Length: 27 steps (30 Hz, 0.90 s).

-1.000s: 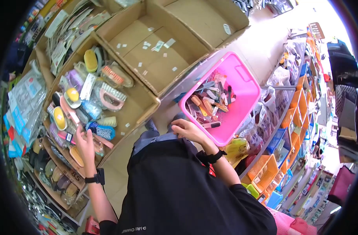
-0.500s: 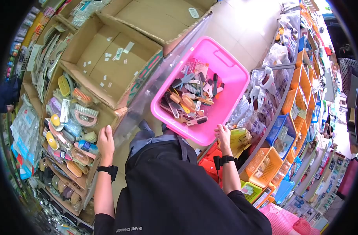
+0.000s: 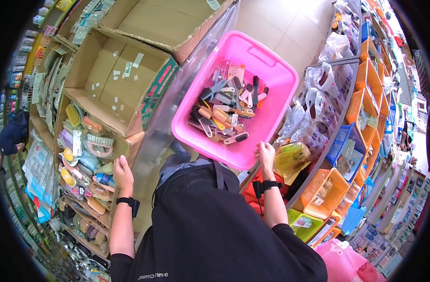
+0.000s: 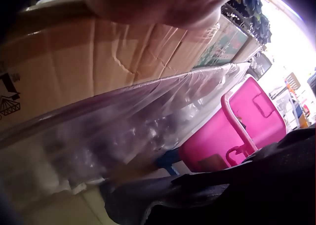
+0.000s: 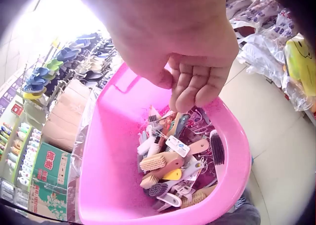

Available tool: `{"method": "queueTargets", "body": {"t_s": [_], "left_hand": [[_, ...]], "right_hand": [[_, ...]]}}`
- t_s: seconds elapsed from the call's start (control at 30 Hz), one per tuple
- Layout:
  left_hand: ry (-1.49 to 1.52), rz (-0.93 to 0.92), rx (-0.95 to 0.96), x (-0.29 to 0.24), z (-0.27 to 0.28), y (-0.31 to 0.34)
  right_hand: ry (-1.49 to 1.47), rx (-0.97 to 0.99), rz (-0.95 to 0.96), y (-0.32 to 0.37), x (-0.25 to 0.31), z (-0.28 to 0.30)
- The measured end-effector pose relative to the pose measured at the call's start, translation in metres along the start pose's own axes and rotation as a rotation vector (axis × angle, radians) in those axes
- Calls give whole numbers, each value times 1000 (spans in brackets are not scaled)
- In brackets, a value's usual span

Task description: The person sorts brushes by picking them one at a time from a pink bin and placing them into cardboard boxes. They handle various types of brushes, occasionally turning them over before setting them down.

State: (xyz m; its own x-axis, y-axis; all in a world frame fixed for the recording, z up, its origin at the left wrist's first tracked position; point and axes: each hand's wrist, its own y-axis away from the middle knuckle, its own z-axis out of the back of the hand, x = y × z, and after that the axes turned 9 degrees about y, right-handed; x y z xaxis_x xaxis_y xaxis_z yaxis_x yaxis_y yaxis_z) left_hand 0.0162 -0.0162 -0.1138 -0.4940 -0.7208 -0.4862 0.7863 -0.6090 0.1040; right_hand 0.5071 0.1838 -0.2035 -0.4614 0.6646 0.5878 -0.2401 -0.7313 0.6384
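In the head view my left hand (image 3: 124, 175) hangs beside the front edge of the brush carton, its fingers loosely bent and holding nothing. Up close in the left wrist view, this hand (image 4: 158, 5) is a blur over the carton's side. My right hand (image 3: 266, 157) is at the lower right of a pink plastic tub (image 3: 282, 89). Its loosely curled fingers (image 5: 186, 99) overlap the tub's rim in the right wrist view. Inside the tub lies a heap of brushes (image 5: 163, 165), some with wooden handles, plus a brush with a white tag (image 5: 177, 147).
An open carton (image 3: 78, 162) of packaged brushes stands at left. Behind it is a cardboard box (image 3: 102, 80) with small labels on its floor. Along the right run white plastic bags (image 3: 318, 94) and orange baskets (image 3: 321, 192). A yellow bag (image 3: 290, 160) lies near my right hand.
My left hand has drawn back from the brushes in the carton. My right hand has moved from my lap to the tub's rim. The camera has turned, so the tub appears nearer.
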Motion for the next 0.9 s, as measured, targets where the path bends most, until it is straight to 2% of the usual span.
{"method": "queueTargets", "body": {"t_s": [0.9], "left_hand": [[3,-14,-10,-1,2,0]], "right_hand": [[23,-65,-14,-2,-2,-7]]}}
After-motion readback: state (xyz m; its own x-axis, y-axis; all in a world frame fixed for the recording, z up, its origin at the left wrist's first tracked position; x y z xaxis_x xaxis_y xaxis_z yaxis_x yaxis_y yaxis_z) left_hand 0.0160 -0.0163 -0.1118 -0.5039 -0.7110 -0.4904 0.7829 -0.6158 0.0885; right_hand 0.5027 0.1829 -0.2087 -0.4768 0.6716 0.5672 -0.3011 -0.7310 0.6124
